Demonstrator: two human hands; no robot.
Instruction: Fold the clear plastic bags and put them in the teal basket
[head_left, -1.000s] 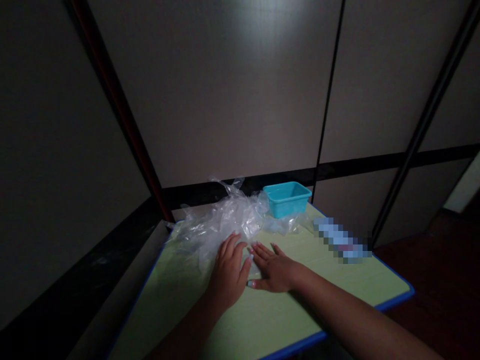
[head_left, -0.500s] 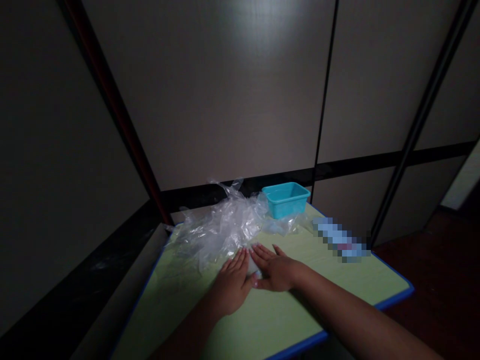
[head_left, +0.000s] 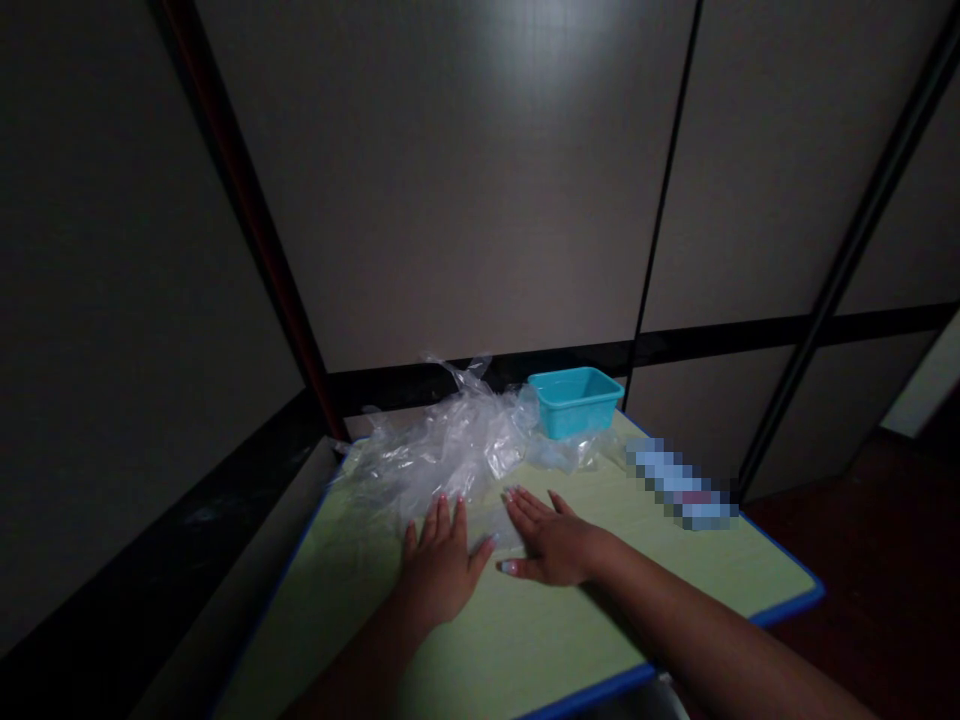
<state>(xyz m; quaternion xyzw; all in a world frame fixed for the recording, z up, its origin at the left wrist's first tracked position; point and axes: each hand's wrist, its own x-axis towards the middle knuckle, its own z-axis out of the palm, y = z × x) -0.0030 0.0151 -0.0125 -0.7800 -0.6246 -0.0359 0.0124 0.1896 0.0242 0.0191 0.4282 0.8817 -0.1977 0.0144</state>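
Observation:
Both palms face down over the green tabletop (head_left: 480,640). My left hand (head_left: 439,565) has its fingers spread, their tips at the near edge of a heap of clear plastic bags (head_left: 465,440). My right hand (head_left: 551,540) lies with fingers stretched out and thumb apart. Between the two hands a flat piece of clear plastic (head_left: 496,525) rests on the table, partly under the right fingers. Neither hand grips anything.
A turquoise plastic basket (head_left: 577,410) stands at the back edge beside the heap. To the right lies a blurred-out bluish object (head_left: 679,485). Blue edging (head_left: 795,600) rims the table. Tall cabinet panels (head_left: 480,200) rise directly behind it.
My left hand has shifted left, away from the right hand, and its fingers have spread. More of the flat plastic between them shows. The right hand has barely moved.

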